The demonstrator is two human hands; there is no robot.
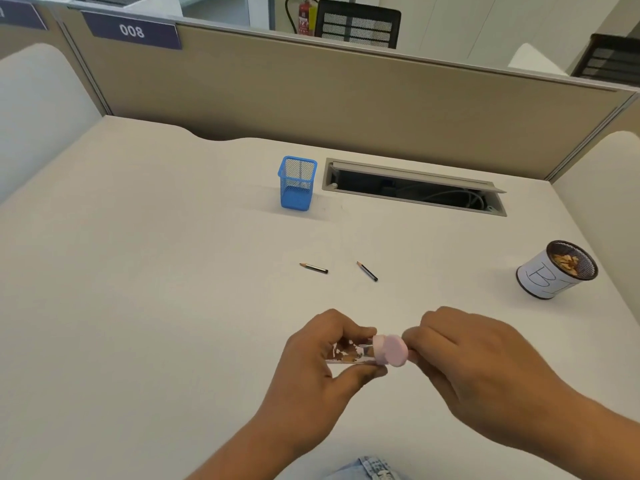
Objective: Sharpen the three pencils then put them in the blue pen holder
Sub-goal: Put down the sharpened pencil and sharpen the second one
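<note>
My left hand (322,362) grips a sharpener (381,349) with a clear barrel holding shavings and a pink cap end. My right hand (460,351) has its fingertips pinched at the pink end; whatever it pinches is hidden by the fingers. Two short dark pencils lie on the desk beyond my hands: one (313,268) to the left and another (367,271) to the right, both with points showing. The blue mesh pen holder (297,183) stands upright further back, with nothing visible inside.
A black mesh cup wrapped in white paper (557,270) holds pencil shavings at the right. An open cable tray slot (414,188) is set into the desk beside the blue holder. A beige partition (346,98) closes the far edge.
</note>
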